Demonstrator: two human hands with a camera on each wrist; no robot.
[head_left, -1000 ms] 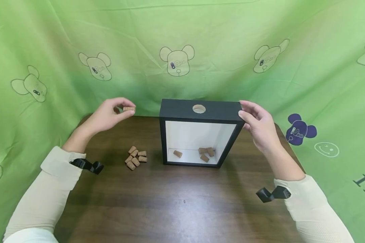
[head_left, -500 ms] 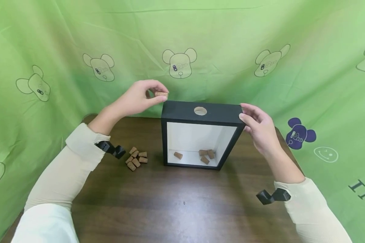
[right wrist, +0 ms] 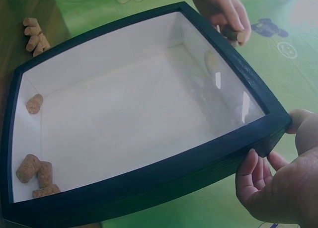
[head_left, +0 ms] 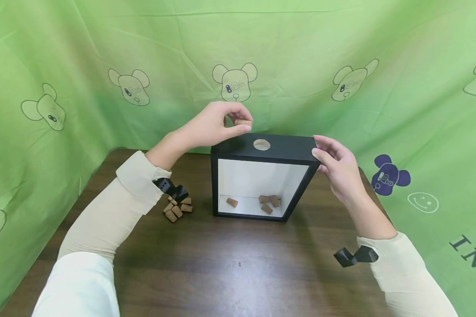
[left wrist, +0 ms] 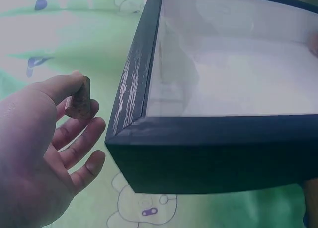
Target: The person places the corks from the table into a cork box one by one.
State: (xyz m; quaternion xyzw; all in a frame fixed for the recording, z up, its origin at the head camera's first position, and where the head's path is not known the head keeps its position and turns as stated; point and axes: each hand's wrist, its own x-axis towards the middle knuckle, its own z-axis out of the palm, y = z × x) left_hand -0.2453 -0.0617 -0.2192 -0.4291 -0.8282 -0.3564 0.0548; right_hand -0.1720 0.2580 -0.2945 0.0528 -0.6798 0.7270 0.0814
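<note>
My left hand [head_left: 214, 125] pinches a cork [head_left: 243, 123] between thumb and fingers, just above the top of a black-framed box [head_left: 289, 145]. The cork also shows in the left wrist view [left wrist: 79, 100], beside the box's top edge. A round hole [head_left: 262, 144] in the box's top lies a little to the right of the held cork. At the top right corner, my right hand [head_left: 341, 169] grips the box with thumb in front and fingers behind. Several corks [head_left: 266, 208] lie on the box's white floor behind the clear front.
A loose pile of several corks [head_left: 176, 211] lies on the brown wooden table [head_left: 238, 273], left of the box and partly hidden by the left wrist camera [head_left: 170, 189]. A green printed curtain [head_left: 174, 53] hangs close behind the box and along both sides.
My left hand has carried the cork rightward, from over the table's left side to above the box's top. My right hand stays on the corner. The corks inside lie as before.
</note>
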